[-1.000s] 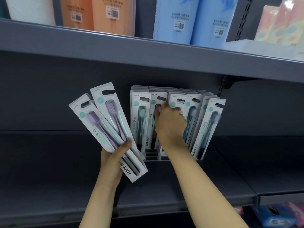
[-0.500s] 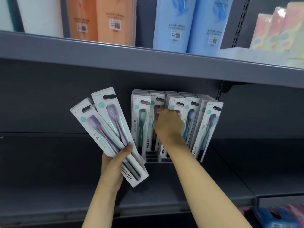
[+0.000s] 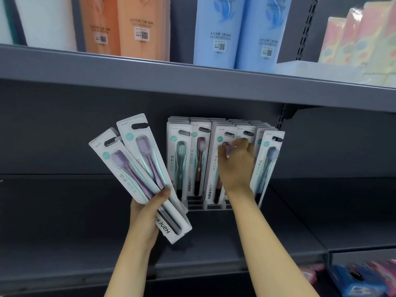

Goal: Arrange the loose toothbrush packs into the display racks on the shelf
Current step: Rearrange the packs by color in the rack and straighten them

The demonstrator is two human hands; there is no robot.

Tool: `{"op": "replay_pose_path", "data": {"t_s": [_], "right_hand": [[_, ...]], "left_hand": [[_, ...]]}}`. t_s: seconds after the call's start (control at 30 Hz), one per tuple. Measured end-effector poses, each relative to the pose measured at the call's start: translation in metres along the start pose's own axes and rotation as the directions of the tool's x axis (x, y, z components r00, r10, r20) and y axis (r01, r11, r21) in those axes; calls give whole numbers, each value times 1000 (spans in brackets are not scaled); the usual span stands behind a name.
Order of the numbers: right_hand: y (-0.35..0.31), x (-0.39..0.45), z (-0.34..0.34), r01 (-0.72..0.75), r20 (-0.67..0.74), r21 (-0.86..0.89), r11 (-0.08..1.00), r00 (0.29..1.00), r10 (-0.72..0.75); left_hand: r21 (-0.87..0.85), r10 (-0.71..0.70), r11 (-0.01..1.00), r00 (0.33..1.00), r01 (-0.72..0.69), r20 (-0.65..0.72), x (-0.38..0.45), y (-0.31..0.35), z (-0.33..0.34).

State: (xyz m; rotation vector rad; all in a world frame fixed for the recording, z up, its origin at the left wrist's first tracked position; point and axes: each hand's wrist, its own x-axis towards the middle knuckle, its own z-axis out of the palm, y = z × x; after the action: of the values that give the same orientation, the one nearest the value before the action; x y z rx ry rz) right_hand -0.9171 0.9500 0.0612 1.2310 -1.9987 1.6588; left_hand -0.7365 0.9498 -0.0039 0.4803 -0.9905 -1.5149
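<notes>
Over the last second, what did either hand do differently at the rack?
The right hand slid rightward along the racked toothbrush packs, uncovering the brown-brush pack. The left hand kept gripping the purple toothbrush packs fanned beside the display rack.

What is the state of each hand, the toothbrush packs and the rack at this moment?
Left hand: grips two purple packs, fanned, tilted left.
Right hand: fingers curled on the racked packs.
Racked packs: upright in rows.
Display rack: front slots partly unfilled.

Head camera faces the shelf [image 3: 192,243] close up, angled slightly downward
</notes>
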Motion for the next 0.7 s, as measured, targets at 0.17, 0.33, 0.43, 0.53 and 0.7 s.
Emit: {"op": "replay_pose_path", "data": {"t_s": [0.17, 0.33, 0.43, 0.53, 0.7], "right_hand": [[10, 0, 2, -19, 23, -48, 999, 1000, 20], [5, -1, 1, 29, -63, 11, 1000, 998, -28], [-6, 14, -4, 77, -140, 38, 996, 988, -71], [-11, 25, -8, 83, -168, -10, 997, 982, -83], [-14, 13, -10, 67, -121, 85, 994, 991, -57]], "left_hand": [[-25, -4, 1000, 1000, 5, 19, -1, -1, -2], [-30, 1, 1000, 1000, 0, 27, 0, -2, -3], [-27, -2, 1000, 1000, 2, 14, 0, -1, -2], [-31, 4, 1000, 1000, -4, 27, 0, -2, -1], [-9, 6, 1000, 999, -6, 34, 0, -1, 0]]}}
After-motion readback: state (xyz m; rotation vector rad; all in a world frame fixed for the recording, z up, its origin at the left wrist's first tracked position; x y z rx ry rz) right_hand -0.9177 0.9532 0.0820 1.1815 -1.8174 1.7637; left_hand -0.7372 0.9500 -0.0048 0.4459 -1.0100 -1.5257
